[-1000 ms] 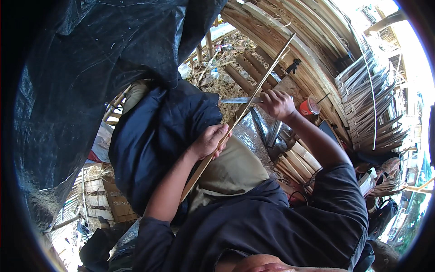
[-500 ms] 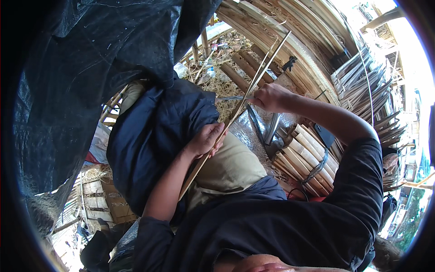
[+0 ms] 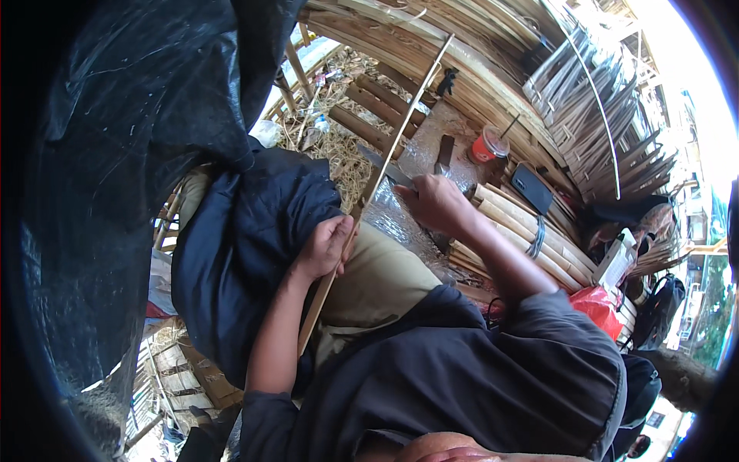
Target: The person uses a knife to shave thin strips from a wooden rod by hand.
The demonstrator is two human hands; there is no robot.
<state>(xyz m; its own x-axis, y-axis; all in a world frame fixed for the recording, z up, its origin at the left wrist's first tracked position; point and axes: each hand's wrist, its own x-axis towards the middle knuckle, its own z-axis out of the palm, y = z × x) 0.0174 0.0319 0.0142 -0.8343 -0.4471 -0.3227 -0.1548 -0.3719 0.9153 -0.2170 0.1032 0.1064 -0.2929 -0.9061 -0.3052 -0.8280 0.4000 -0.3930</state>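
A long, thin bamboo strip (image 3: 394, 145) slants across my lap, from beside my left forearm up toward the far stacked slats. My left hand (image 3: 329, 245) is closed around its lower half, over my khaki-clad thigh. Closed in my right hand (image 3: 436, 202), just right of the strip, is a knife (image 3: 397, 175). Its grey blade points left and meets the strip's line, with part of it showing beyond. Whether the edge touches the bamboo I cannot tell. My right fingers hide the knife's handle.
A tied bundle of bamboo slats (image 3: 566, 250) lies right of my right forearm, near a dark phone (image 3: 531, 189) and a red lidded cup (image 3: 489, 146). A dark-handled tool (image 3: 445, 151) rests on shiny plastic sheeting (image 3: 431, 131). Black sheeting (image 3: 115, 185) hangs at left.
My right hand has come down and nearer to me along the strip with the knife. The thin sliver standing off the strip's far end no longer shows. The view has shifted, revealing the cup.
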